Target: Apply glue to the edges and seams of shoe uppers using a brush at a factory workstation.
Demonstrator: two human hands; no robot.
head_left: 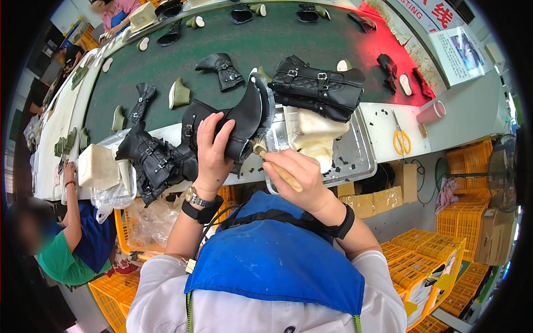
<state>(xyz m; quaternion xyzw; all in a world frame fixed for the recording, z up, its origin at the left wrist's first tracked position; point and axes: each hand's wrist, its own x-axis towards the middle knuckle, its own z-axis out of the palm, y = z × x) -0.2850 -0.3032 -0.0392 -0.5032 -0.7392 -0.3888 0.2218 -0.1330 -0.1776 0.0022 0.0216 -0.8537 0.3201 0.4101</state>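
Near the middle of the scene, on the near side of the green belt, I see the left hand clamped on a black boot. The boot is tipped, and its grey bottom edge faces right. The right hand is closed around the wood handle of a brush. The brush hairs point left, right at the boot's edge. I cannot tell if they press on it.

Just left of the held boot, I see a pile of black boots with straps and buckles. Farther left sits a white tub. To the right is a metal tray with little black scraps in it. A cream block sits in the tray, and big black boots lie just past it.

Farther right, I spot yellow scissors and a pink cup on its side. Far across the belt lie more boots and small green pieces. On the near left, a co-worker in a green shirt reaches to the table.
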